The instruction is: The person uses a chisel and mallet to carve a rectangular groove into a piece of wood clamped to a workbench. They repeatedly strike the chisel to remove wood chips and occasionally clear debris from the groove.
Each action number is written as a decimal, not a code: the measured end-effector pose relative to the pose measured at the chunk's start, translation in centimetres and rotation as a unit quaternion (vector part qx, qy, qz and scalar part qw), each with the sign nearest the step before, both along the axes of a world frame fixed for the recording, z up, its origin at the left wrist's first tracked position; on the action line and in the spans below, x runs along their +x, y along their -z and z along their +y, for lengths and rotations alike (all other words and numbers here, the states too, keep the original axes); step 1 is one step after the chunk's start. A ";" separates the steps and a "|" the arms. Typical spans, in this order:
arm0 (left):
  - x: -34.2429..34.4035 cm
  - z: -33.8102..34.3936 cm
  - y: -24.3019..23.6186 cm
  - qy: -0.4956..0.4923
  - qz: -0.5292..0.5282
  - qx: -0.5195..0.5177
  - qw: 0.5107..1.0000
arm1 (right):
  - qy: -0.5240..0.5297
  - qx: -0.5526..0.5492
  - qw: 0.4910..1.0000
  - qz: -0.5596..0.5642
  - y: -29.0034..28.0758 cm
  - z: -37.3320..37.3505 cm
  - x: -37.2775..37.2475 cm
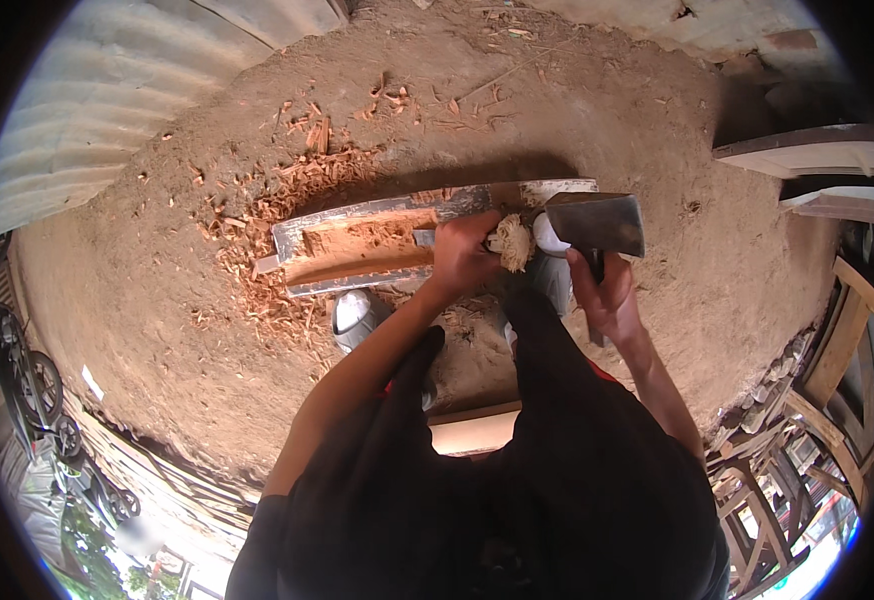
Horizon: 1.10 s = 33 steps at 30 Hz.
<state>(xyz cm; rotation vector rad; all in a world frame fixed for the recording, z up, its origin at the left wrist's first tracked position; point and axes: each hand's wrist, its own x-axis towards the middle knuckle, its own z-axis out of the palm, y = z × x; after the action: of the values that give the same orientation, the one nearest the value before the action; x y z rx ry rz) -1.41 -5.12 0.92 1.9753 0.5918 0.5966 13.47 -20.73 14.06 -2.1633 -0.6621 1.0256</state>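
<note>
My left hand (462, 250) is closed round a chisel, whose frayed pale wooden handle end (510, 240) sticks out to the right and whose flat metal blade (424, 239) points left into the hollowed recess of a long, weathered wooden piece (307, 283). My right hand (602, 290) grips the dark handle of a hammer with a broad, blocky steel head (602, 222), held just right of the chisel's frayed end. The wooden piece lies crosswise before me, its far right part partly hidden behind the hammer head and handle end. My feet in grey-and-white shoes (355, 322) are on its near side.
Orange wood shavings (257, 200) lie thick on the dirt floor (137, 320). A corrugated sheet (87, 100) borders the left, motorbikes (27, 380) stand lower left, boards (797, 155) jut out at the right, and wooden frames (827, 360) are stacked at lower right.
</note>
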 end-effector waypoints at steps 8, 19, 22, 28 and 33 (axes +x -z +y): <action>-0.2 -0.2 0.5 0.005 0.020 0.014 1.000 | -0.099 0.050 0.990 -0.083 1.2 -0.6 -0.1; 0.3 -0.2 0.0 0.000 0.026 0.019 0.999 | -0.010 0.058 0.998 -0.023 1.6 -0.9 -0.5; 0.4 -0.2 -0.2 0.002 0.025 0.014 1.000 | -0.004 0.038 0.997 0.064 0.9 -0.5 -1.1; -0.1 0.2 -0.5 -0.003 0.018 0.013 1.000 | -0.057 -0.047 0.997 0.037 -1.4 0.9 0.7; 0.4 0.0 -0.9 -0.014 0.024 -0.005 1.000 | -0.069 0.037 0.997 -0.019 1.8 -0.8 -1.0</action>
<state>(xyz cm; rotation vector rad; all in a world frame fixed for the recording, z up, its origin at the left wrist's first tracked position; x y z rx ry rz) -1.00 -5.10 1.82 1.9791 0.6512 0.5629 12.46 -21.53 12.28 -2.1012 -0.8640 1.0166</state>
